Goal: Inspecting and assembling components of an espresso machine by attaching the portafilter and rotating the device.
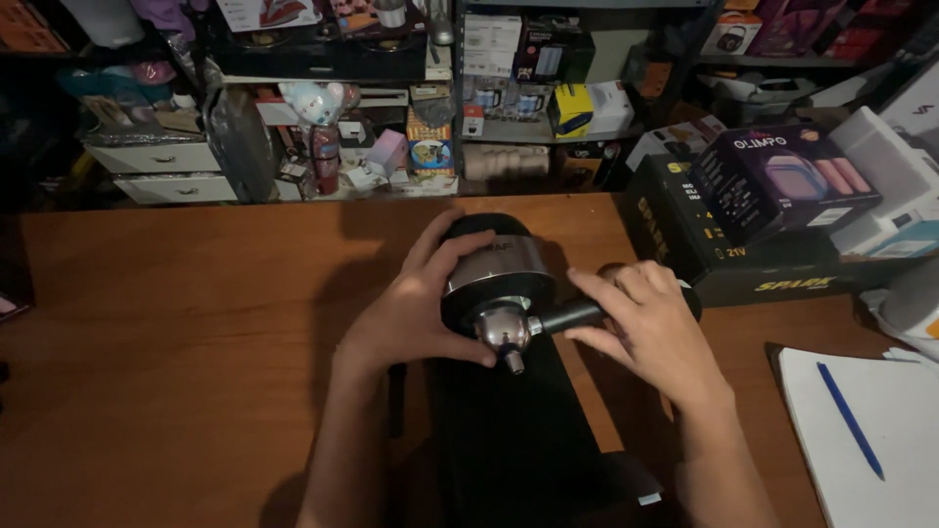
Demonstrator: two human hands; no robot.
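A black espresso machine [509, 391] lies on its back in the middle of a brown wooden table [196, 323], its silver-banded head pointing away from the person. The left hand [416, 308] is spread against the side of the head, fingers curled over the top edge. The right hand [650, 323] closes around the black handle of the portafilter [533, 323], whose chrome basket sits against the machine's brew head. To the right, dark cardboard boxes [724, 244] are stacked on the table, with a purple product box [782, 181] on top. A white notepad [871, 430] with a blue pen [849, 418] lies at the near right corner. Behind the table, cluttered shelves [440, 127] hold small boxes, a stuffed toy and white drawers. The room is dim.
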